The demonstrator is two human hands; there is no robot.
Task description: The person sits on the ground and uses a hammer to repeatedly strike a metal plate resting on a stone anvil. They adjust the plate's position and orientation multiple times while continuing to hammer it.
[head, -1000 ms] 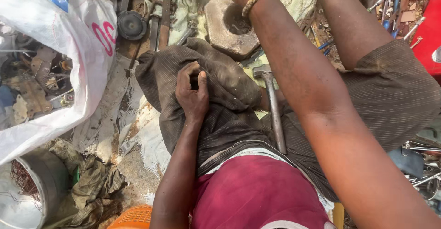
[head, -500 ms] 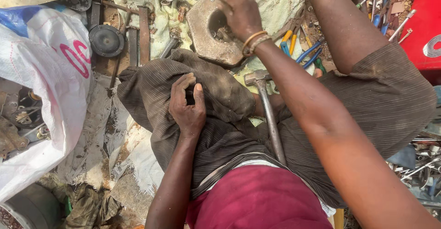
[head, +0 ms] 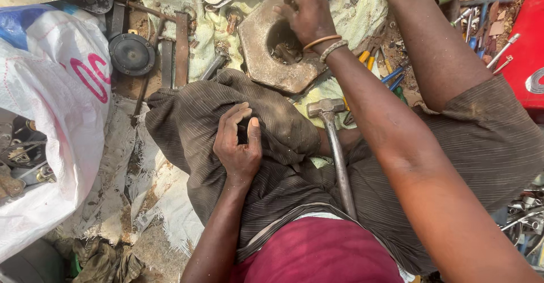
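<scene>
The right hand (head: 303, 13) grips small parts in the metal block (head: 266, 56); it looks heavy, rigid, best lifted by its edges.

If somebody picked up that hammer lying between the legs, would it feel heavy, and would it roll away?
The hammer would probably feel heavy at one end, because its head looks like a solid metal block on a long, thin handle. It likely stays stiff, not bendy. The round handle might roll a little, but the blocky head and the trouser leg beside it would probably stop it.
</scene>
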